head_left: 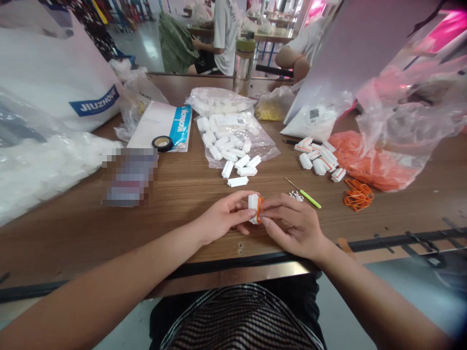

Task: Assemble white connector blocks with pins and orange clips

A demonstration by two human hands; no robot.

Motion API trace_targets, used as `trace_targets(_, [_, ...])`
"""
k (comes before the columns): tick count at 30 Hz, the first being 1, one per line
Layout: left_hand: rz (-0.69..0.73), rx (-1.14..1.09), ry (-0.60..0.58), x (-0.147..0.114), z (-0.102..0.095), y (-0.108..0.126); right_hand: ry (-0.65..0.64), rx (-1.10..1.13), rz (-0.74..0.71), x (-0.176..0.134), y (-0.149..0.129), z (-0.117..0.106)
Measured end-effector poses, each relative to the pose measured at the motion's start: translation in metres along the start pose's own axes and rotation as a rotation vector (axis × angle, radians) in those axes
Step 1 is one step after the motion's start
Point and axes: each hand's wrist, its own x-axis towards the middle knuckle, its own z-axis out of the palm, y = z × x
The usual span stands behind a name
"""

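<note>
Between thumb and fingers, my left hand [224,215] grips a white ribbed plastic part [252,203], held upright just above the table's front. An orange plastic frame [260,206] sits against that part's right side. The fingertips of my right hand [295,226] close on the orange frame, partly hiding it. Beyond my right hand lie a green-handled pick [310,199] with a thin metal tip and a small pile of tiny white pieces [296,196]. Further right is a heap of loose orange frames [358,194].
White parts [238,181] spill from a clear bag [268,146] ahead. White parts with orange strips [321,158] lie beside a bag of orange frames [383,165]. Black tape [162,143] rests on a box [156,121]. A bottle [243,65] stands behind; people sit further back.
</note>
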Motion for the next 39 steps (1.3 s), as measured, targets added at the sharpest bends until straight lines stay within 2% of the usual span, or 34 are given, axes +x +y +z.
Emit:
trace_targets(5, [0.046,0.063,0.01,-0.001,0.004,0.0,0.122,0.108,0.182,0.002,-0.001,0.006])
trace_targets(13, [0.097,0.143,0.048,-0.002,0.009,-0.004,0.18,0.288,0.394,-0.003,0.005,0.014])
trace_targets(21, [0.111,0.16,0.068,-0.001,0.009,-0.009,0.219,0.358,0.414,-0.008,0.004,0.02])
trace_targets(32, [0.132,0.184,0.104,-0.001,0.011,-0.009,0.208,0.422,0.432,-0.008,0.004,0.019])
trace_targets(39, [0.171,0.22,0.13,-0.001,0.011,-0.011,0.236,0.478,0.523,-0.003,0.0,0.018])
